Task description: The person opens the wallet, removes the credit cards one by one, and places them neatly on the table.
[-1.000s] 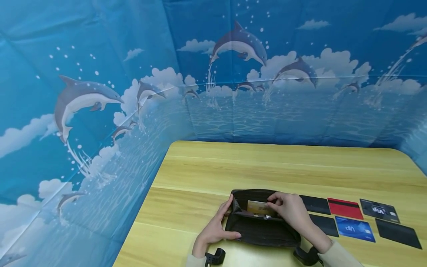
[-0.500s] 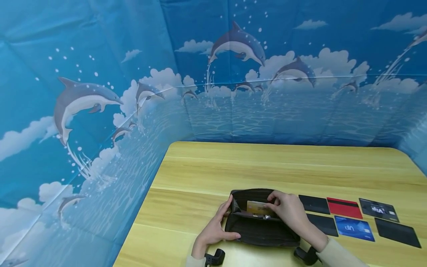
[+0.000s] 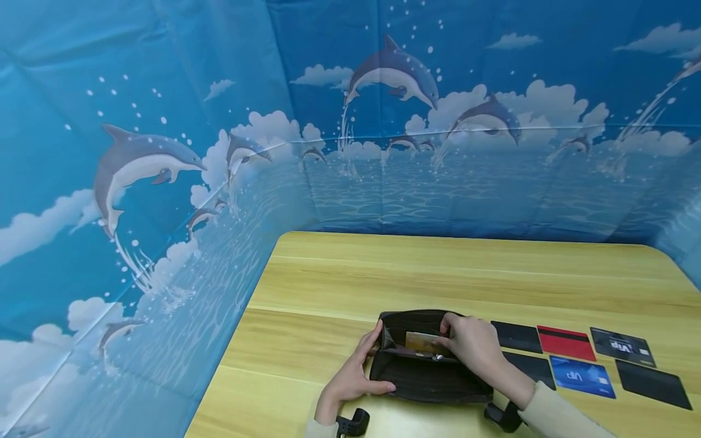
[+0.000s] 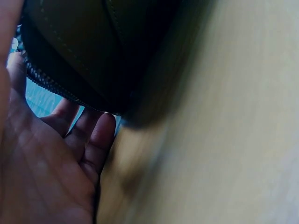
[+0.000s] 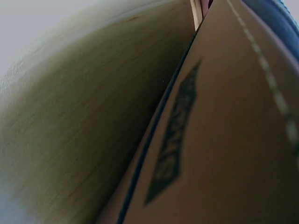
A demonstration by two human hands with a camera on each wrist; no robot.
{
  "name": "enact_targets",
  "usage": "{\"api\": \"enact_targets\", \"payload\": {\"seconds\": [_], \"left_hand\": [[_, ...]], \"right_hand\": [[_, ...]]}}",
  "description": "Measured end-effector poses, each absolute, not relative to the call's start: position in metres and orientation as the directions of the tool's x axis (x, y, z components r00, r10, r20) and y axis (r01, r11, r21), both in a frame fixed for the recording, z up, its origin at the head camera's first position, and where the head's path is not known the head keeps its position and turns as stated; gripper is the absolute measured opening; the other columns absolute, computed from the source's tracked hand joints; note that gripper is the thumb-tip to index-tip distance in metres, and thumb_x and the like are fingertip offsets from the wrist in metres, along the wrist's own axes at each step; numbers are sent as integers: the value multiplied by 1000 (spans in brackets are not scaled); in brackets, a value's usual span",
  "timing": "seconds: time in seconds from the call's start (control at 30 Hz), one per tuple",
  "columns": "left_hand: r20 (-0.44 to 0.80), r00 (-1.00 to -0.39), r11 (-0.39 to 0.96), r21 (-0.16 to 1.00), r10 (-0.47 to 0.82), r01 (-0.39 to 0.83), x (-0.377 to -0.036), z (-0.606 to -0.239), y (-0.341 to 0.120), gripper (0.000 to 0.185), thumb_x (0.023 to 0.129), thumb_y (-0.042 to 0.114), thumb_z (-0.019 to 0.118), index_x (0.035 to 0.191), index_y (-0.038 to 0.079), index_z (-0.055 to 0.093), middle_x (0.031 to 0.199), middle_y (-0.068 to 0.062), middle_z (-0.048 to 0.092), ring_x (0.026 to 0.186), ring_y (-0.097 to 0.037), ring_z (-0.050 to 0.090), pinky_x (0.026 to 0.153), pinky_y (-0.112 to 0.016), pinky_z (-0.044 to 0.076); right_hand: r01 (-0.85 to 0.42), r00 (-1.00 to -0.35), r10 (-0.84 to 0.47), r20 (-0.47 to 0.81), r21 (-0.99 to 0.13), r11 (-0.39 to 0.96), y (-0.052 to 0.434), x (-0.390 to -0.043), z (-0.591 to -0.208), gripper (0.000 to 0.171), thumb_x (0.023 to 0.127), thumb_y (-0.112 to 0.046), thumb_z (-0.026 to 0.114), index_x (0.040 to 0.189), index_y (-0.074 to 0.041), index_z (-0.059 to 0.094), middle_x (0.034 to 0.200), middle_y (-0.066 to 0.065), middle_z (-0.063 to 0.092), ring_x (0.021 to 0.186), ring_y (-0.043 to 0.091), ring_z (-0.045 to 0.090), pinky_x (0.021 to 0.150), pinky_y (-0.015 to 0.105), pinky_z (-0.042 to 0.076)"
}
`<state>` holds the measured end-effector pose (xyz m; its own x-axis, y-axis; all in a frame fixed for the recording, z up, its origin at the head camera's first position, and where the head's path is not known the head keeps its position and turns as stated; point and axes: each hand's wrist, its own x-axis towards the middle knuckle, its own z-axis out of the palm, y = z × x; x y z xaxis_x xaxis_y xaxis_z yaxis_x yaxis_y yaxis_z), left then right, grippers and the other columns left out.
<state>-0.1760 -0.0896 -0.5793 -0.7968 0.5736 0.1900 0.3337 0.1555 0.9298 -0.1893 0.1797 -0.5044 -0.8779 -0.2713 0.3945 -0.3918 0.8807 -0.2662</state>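
A dark zip wallet (image 3: pixel 432 383) stands spread open near the table's front edge in the head view. My left hand (image 3: pixel 350 377) grips its left end, thumb on the near side and fingers round the far side. In the left wrist view, curled fingers (image 4: pixel 100 135) lie against the wallet's zipped edge (image 4: pixel 56 88). A gold card (image 3: pixel 420 342) sticks up from an inner section behind a metal zip pull. My right hand (image 3: pixel 479 347) reaches into the mouth and pinches that card's right end. Stitched wallet leather (image 5: pixel 233 121) with dark lettering fills much of the right wrist view; the right fingers are hidden there.
Right of the wallet lie two rows of cards: a red card (image 3: pixel 566 342), a blue VIP card (image 3: pixel 583 376), a black VIP card (image 3: pixel 622 345) and several plain black ones (image 3: pixel 654 383). A dolphin-print curtain (image 3: pixel 350 182) stands behind the wooden table (image 3: pixel 465 274).
My right fingers have moved slightly down and inward at the gold card, which sits a little lower in the wallet. The left hand and wallet stay almost still.
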Motion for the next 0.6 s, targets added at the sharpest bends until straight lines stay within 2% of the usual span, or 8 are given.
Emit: {"api": "enact_targets", "payload": {"seconds": [0.17,0.27,0.43,0.6], "left_hand": [[212,-780,148,920,588,362,-170,-560,-89,107,78,8,78,154,18,2,153,-10,15,124,-23,36,100,-39,32],[214,-773,138,922,597,361,-167,-549,-89,106,79,7,77,154,14,3,152,-13,16,122,-25,38,99,-39,33],[210,-785,134,928,582,347,-169,-559,-89,107,78,6,78,154,18,4,152,-10,18,115,-25,42,99,-39,33],[193,-799,161,927,570,339,-175,-577,-89,109,77,11,80,154,26,3,153,-2,16,119,-21,40,102,-39,31]], "right_hand": [[-382,-883,-267,386,-261,886,179,-190,-504,32,66,-29,86,65,-20,56,45,-14,34,36,4,30,35,24,24],[-383,-887,-272,372,-268,884,180,-189,-504,30,69,-29,85,65,-20,56,45,-15,34,36,4,30,35,24,24],[-407,-877,-290,383,-273,872,181,-188,-506,30,70,-28,84,66,-22,55,47,-16,36,37,2,30,35,24,24],[-436,-854,-294,430,-279,856,183,-187,-509,33,67,-24,86,69,-23,54,49,-19,40,39,-2,32,35,22,24]]}}
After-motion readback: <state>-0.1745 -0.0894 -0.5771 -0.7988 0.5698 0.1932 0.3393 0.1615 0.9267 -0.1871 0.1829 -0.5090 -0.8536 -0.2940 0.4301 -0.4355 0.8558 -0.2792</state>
